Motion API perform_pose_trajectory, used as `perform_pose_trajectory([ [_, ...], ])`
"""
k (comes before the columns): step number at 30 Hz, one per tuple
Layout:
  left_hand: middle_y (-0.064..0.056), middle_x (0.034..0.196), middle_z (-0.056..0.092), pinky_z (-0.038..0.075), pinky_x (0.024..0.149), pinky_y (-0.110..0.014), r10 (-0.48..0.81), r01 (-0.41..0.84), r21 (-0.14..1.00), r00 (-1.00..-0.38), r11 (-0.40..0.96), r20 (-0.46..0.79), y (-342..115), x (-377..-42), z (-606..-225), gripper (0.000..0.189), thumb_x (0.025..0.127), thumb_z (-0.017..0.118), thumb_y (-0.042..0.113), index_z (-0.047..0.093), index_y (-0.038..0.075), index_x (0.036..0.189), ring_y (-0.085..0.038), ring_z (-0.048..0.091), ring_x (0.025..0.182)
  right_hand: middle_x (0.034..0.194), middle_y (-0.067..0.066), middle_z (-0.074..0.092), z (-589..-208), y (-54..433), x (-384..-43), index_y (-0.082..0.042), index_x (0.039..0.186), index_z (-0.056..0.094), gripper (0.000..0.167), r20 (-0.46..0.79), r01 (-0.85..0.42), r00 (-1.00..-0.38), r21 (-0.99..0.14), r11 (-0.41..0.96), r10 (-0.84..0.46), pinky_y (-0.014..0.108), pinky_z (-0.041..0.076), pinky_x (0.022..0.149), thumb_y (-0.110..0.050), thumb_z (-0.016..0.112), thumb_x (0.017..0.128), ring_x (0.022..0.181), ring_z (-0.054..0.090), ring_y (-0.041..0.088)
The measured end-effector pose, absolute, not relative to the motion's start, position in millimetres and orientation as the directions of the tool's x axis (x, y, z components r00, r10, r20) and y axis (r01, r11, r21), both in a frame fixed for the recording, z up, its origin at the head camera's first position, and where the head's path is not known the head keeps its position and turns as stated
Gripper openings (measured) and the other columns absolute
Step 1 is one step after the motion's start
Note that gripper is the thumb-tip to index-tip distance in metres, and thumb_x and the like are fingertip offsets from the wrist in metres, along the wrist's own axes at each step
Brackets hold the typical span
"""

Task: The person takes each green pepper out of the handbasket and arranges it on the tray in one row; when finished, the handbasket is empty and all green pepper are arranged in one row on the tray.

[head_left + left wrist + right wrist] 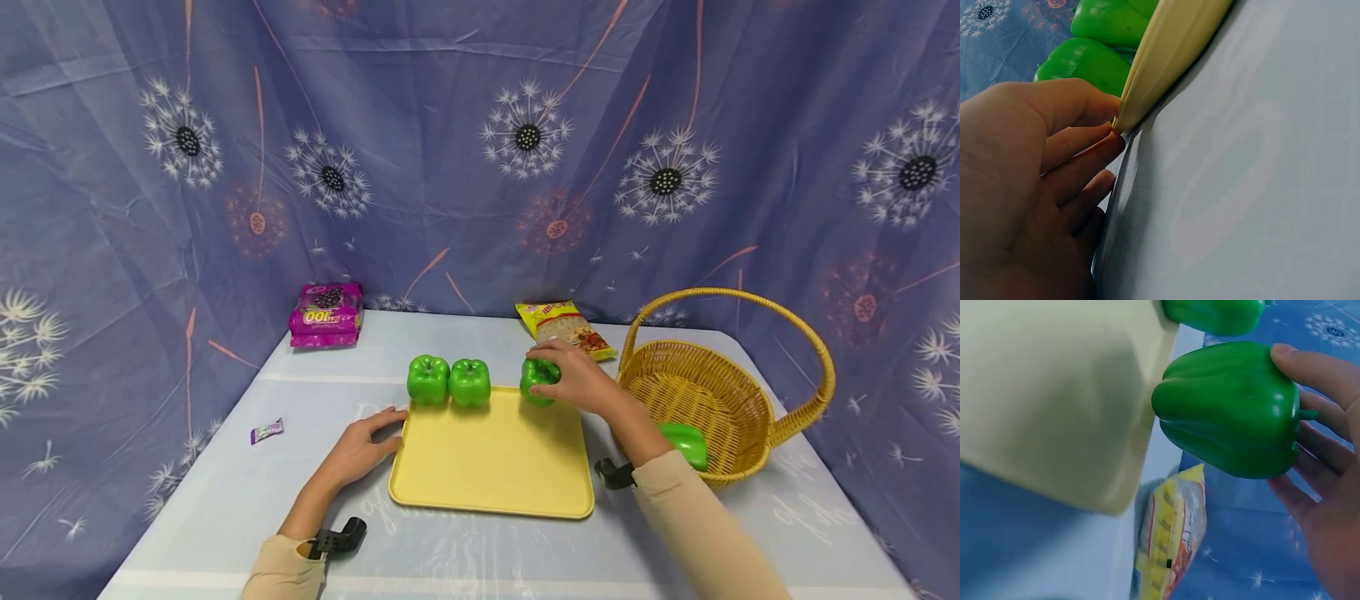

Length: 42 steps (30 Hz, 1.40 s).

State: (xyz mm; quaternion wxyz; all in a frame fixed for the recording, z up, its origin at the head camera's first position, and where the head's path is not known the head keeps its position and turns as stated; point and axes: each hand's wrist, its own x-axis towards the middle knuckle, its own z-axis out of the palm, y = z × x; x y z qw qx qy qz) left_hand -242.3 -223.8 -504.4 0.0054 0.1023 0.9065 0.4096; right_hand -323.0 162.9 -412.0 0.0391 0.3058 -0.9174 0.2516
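My right hand [573, 377] grips a green bell pepper [1229, 406] by its stem end, over the far right edge of the yellow tray [491, 467]. In the right wrist view the pepper lies sideways, thumb on one side and fingers on the other. My left hand [360, 447] pinches the tray's left rim [1138, 94] between thumb and fingertips. Two more green bell peppers, one at the left [428, 380] and one beside it [470, 382], stand side by side at the tray's far left edge.
A wicker basket [761, 417] with a tall handle stands at the right, a green pepper [686, 444] inside. Behind the tray lies a yellow snack bag [566, 327]. A purple package [327, 317] is at the back left, and a small purple wrapped sweet [267, 431] lies left.
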Motion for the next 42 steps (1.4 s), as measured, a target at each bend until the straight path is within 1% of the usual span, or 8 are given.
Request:
perform_pose_trajectory([
  [6, -0.014, 0.143, 0.046, 0.026, 0.108, -0.058, 0.181, 0.179, 0.734, -0.980, 0.655, 0.078, -224.3, -243.2, -505.7, 0.045, 0.089, 0.066, 0.022, 0.060, 0.017, 0.133, -0.037, 0.038, 0.133, 0.135, 0.003, 0.052, -416.5, 148.6, -326.8, -0.015, 0.130, 0.061, 0.056, 0.215, -0.591, -0.802, -0.425, 0.686, -0.558, 0.050, 0.042, 0.098, -0.034, 0.078, 0.081, 0.125, 0.047, 0.028],
  [11, -0.014, 0.143, 0.046, 0.026, 0.108, -0.058, 0.173, 0.174, 0.733, -0.982, 0.657, 0.078, -224.5, -243.4, -506.3, 0.044, 0.089, 0.066, 0.022, 0.060, 0.017, 0.133, -0.037, 0.038, 0.133, 0.134, 0.002, 0.054, -421.0, 137.9, -330.8, -0.016, 0.129, 0.062, 0.055, 0.209, -0.598, -0.795, -0.420, 0.682, -0.569, 0.050, 0.037, 0.103, -0.036, 0.078, 0.080, 0.127, 0.045, 0.027],
  [18, -0.015, 0.143, 0.046, 0.026, 0.108, -0.058, 0.178, 0.175, 0.731, -0.981, 0.659, 0.074, -224.7, -242.9, -506.2, 0.044, 0.089, 0.065, 0.022, 0.060, 0.017, 0.133, -0.037, 0.038, 0.133, 0.131, 0.001, 0.056, -422.9, 125.5, -334.0, -0.017, 0.128, 0.063, 0.057, 0.204, -0.619, -0.780, -0.391, 0.681, -0.591, 0.052, 0.030, 0.107, -0.038, 0.079, 0.078, 0.125, 0.047, 0.025],
  [21, -0.014, 0.144, 0.046, 0.026, 0.108, -0.057, 0.178, 0.170, 0.737, -0.982, 0.654, 0.069, -224.7, -243.0, -506.6, 0.045, 0.089, 0.066, 0.022, 0.060, 0.017, 0.133, -0.036, 0.037, 0.134, 0.131, 0.001, 0.056, -422.2, 121.0, -334.3, -0.017, 0.128, 0.063, 0.056, 0.193, -0.623, -0.775, -0.394, 0.676, -0.601, 0.051, 0.031, 0.106, -0.038, 0.079, 0.078, 0.125, 0.047, 0.023],
  [26, -0.014, 0.143, 0.046, 0.025, 0.109, -0.057, 0.181, 0.171, 0.742, -0.981, 0.649, 0.067, -224.9, -243.0, -506.3, 0.045, 0.089, 0.066, 0.021, 0.060, 0.017, 0.133, -0.036, 0.037, 0.134, 0.132, 0.002, 0.055, -423.8, 116.6, -335.4, -0.016, 0.129, 0.062, 0.055, 0.176, -0.631, -0.762, -0.419, 0.653, -0.623, 0.045, 0.039, 0.102, -0.034, 0.079, 0.080, 0.125, 0.048, 0.022],
  [28, -0.014, 0.144, 0.046, 0.025, 0.109, -0.057, 0.179, 0.167, 0.741, -0.982, 0.651, 0.063, -224.7, -242.8, -505.5, 0.045, 0.089, 0.066, 0.021, 0.060, 0.017, 0.133, -0.036, 0.037, 0.134, 0.134, 0.002, 0.054, -424.7, 115.7, -336.0, -0.015, 0.129, 0.061, 0.055, 0.169, -0.628, -0.762, -0.427, 0.650, -0.626, 0.044, 0.040, 0.102, -0.033, 0.079, 0.080, 0.126, 0.047, 0.022],
  [36, -0.014, 0.144, 0.046, 0.025, 0.109, -0.057, 0.178, 0.161, 0.739, -0.982, 0.654, 0.056, -223.0, -242.3, -504.6, 0.045, 0.089, 0.066, 0.021, 0.060, 0.017, 0.133, -0.036, 0.037, 0.134, 0.140, 0.003, 0.048, -427.3, 114.3, -336.8, -0.019, 0.133, 0.058, 0.055, 0.148, -0.612, -0.772, -0.434, 0.661, -0.618, 0.048, 0.038, 0.103, -0.034, 0.075, 0.083, 0.130, 0.042, 0.024],
  [42, -0.014, 0.143, 0.046, 0.025, 0.109, -0.057, 0.186, 0.171, 0.734, -0.981, 0.657, 0.062, -222.4, -242.4, -504.0, 0.045, 0.090, 0.065, 0.021, 0.059, 0.017, 0.134, -0.036, 0.037, 0.134, 0.141, 0.002, 0.047, -427.3, 118.5, -333.2, -0.021, 0.134, 0.057, 0.058, 0.156, -0.611, -0.778, -0.415, 0.674, -0.608, 0.049, 0.037, 0.104, -0.037, 0.076, 0.081, 0.131, 0.041, 0.025],
])
